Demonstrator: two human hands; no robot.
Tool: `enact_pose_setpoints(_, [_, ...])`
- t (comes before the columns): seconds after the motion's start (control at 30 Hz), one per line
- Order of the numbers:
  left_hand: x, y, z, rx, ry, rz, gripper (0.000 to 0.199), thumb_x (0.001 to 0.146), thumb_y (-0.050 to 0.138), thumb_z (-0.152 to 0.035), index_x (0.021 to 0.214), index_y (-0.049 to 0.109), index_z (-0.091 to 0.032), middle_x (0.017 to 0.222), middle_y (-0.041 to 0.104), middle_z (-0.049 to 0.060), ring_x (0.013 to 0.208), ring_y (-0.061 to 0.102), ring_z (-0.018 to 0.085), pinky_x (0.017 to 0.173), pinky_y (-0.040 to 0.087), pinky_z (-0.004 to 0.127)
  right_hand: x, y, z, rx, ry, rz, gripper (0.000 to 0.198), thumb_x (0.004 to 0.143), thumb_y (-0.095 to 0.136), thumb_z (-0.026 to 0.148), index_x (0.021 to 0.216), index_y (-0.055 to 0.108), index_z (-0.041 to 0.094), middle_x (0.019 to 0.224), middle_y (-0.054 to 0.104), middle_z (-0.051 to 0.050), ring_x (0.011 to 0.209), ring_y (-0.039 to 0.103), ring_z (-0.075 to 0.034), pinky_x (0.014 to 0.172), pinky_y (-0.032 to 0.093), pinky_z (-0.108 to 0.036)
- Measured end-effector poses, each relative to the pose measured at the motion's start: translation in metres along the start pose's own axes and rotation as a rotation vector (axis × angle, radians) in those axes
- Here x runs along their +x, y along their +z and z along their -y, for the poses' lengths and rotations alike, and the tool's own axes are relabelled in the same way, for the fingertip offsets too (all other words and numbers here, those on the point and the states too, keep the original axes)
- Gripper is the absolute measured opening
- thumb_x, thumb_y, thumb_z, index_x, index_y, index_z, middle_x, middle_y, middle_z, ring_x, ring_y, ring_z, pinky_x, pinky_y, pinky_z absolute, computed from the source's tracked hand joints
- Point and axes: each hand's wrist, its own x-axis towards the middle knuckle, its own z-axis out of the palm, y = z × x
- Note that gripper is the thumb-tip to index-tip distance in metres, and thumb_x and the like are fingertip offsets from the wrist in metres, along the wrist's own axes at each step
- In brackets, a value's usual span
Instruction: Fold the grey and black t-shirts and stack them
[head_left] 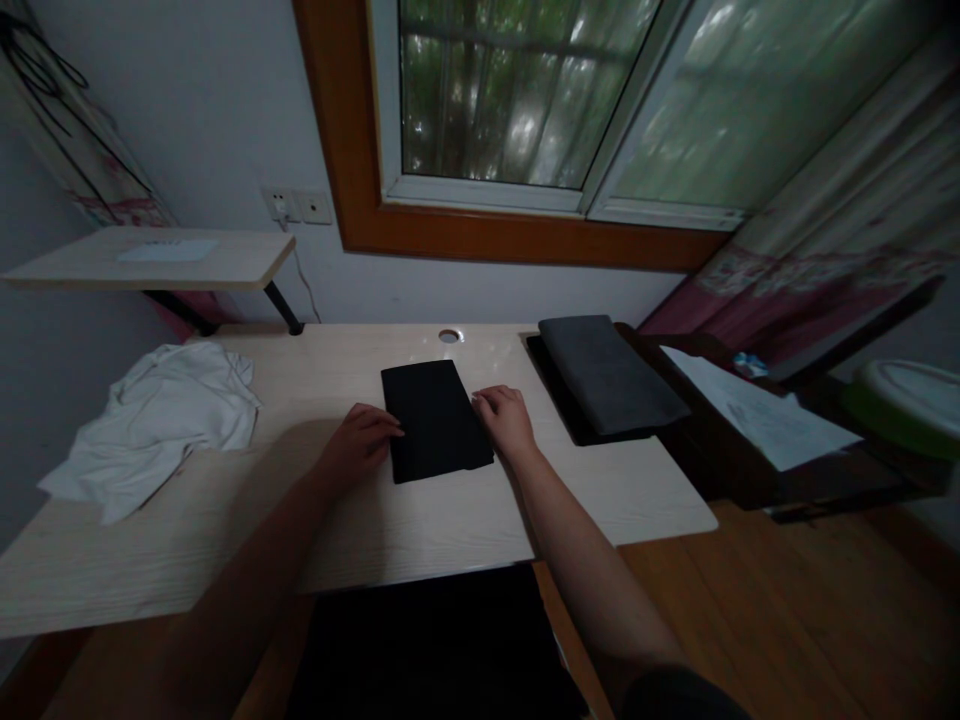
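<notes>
A flat black rectangular piece (435,420), perhaps a folder or a folded cloth, lies on the pale wooden desk (450,540) in front of me. At its left edge is my left hand (361,440), its fingers close together and the tips pinched on the border. My right hand (506,415) rests at the opposite edge, fingers curled, fingertips against the side. Whether either hand has fingers beneath the piece is hidden. The piece lies level, with a small notch near its lower right corner.
A crumpled white cloth (169,415) lies at the left, before a raised shelf (150,258). A grey folded item (611,375) sits on a black flat one (551,395) at the right. Beyond stands a dark surface with papers (757,410). A cable hole (450,337) is at the back.
</notes>
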Motion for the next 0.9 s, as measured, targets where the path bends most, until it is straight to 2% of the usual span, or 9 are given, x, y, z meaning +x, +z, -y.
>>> enact_pose_setpoints(0.17, [0.001,0.004,0.004,0.057,-0.007,0.016,0.03,0.094,0.054,-0.011,0.113,0.072,-0.025,0.123,0.072,0.006,0.116,0.061,0.025,0.105,0.047,0.05,0.0,-0.003,0.003,-0.003,-0.031,0.04,0.026,0.1,0.059,0.039,0.107,0.078,0.024,0.109,0.075,-0.007,0.109,0.059,-0.026,0.101,0.044,-0.04])
enact_pose_setpoints(0.3, [0.001,0.004,0.003,0.038,-0.004,0.024,0.029,0.092,0.053,-0.009,0.109,0.071,-0.024,0.115,0.074,0.005,0.11,0.062,0.024,0.102,0.049,0.048,-0.001,0.0,0.001,-0.035,-0.025,0.087,0.023,0.095,0.068,0.042,0.108,0.078,0.026,0.113,0.073,-0.007,0.113,0.058,-0.028,0.099,0.045,-0.042])
enact_pose_setpoints(0.47, [0.001,0.0,0.001,-0.017,-0.023,0.048,0.025,0.087,0.052,-0.004,0.095,0.069,-0.022,0.102,0.073,0.005,0.097,0.063,0.021,0.092,0.052,0.043,-0.001,0.0,0.001,-0.004,-0.056,0.119,0.016,0.094,0.069,0.039,0.102,0.078,0.028,0.112,0.073,-0.005,0.112,0.058,-0.027,0.099,0.044,-0.043])
enact_pose_setpoints(0.53, [0.001,-0.001,0.0,-0.009,-0.02,0.06,0.024,0.087,0.053,-0.005,0.095,0.069,-0.022,0.1,0.073,0.005,0.095,0.063,0.022,0.092,0.052,0.043,-0.002,0.0,0.002,0.006,-0.059,0.12,0.013,0.094,0.069,0.036,0.098,0.078,0.028,0.11,0.074,-0.005,0.111,0.058,-0.026,0.1,0.044,-0.042])
enact_pose_setpoints(0.63, [0.002,-0.002,-0.002,0.04,-0.037,0.035,0.026,0.091,0.053,-0.01,0.104,0.07,-0.023,0.109,0.073,0.006,0.104,0.063,0.023,0.098,0.051,0.045,-0.001,-0.002,0.004,0.0,-0.043,0.095,0.012,0.094,0.067,0.031,0.096,0.078,0.026,0.105,0.073,-0.005,0.107,0.059,-0.025,0.099,0.046,-0.041])
enact_pose_setpoints(0.73, [0.003,-0.002,0.0,0.116,-0.084,-0.005,0.027,0.095,0.052,-0.014,0.111,0.071,-0.024,0.12,0.073,0.007,0.114,0.062,0.025,0.104,0.05,0.049,0.001,-0.006,0.012,-0.034,-0.027,0.054,0.018,0.095,0.062,0.026,0.102,0.078,0.023,0.105,0.073,-0.007,0.105,0.061,-0.026,0.099,0.048,-0.04])
enact_pose_setpoints(0.9, [0.004,0.001,0.009,0.235,-0.169,-0.02,0.033,0.098,0.051,-0.021,0.125,0.07,-0.024,0.134,0.069,0.009,0.123,0.059,0.029,0.11,0.047,0.055,0.007,-0.007,0.048,-0.073,-0.097,0.071,0.035,0.1,0.047,0.021,0.124,0.073,0.018,0.123,0.072,-0.011,0.118,0.061,-0.026,0.11,0.046,-0.041])
